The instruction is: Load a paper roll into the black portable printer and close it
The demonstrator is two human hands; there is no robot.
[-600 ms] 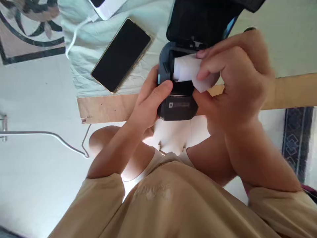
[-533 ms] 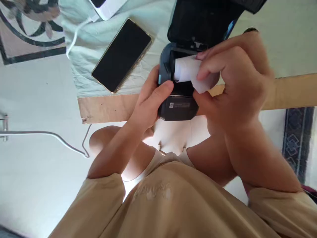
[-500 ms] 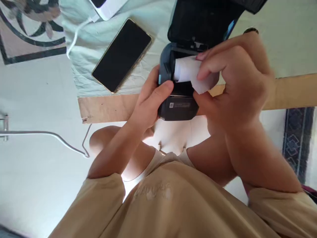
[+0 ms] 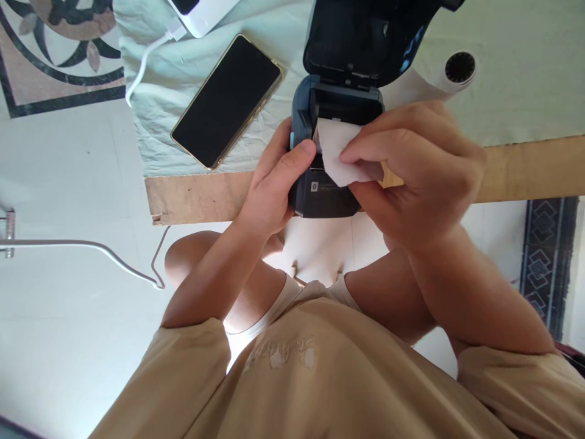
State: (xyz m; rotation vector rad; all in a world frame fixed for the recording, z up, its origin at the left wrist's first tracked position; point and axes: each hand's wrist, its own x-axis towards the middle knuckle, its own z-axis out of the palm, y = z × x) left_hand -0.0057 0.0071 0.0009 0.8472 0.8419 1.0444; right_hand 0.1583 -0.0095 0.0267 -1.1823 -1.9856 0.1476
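Observation:
A dark portable label printer [image 4: 326, 198] sits at the table's front edge with its lid [image 4: 354, 46] swung up and back. My left hand [image 4: 274, 177] grips its left side, thumb on the rim. White paper [image 4: 340, 149] is pinched between the fingers and thumb of my right hand [image 4: 420, 164], over the printer's compartment. The paper covers part of the compartment, so whether a whole roll is under it I cannot tell. Behind my right hand, a loose roll of white paper with a dark core [image 4: 460, 67] lies on the cloth.
A phone [image 4: 227, 102] lies face down or dark-screened to the left of the printer. Beyond it is a white device [image 4: 205, 15] with a plugged-in white cable [image 4: 148, 58]. Pale green cloth [image 4: 525, 91] covers the table, leaving a wooden front edge [image 4: 196, 198].
My right hand has moved left and slightly down with the paper, which now lies further across the compartment. The roll behind the hand has come into fuller view.

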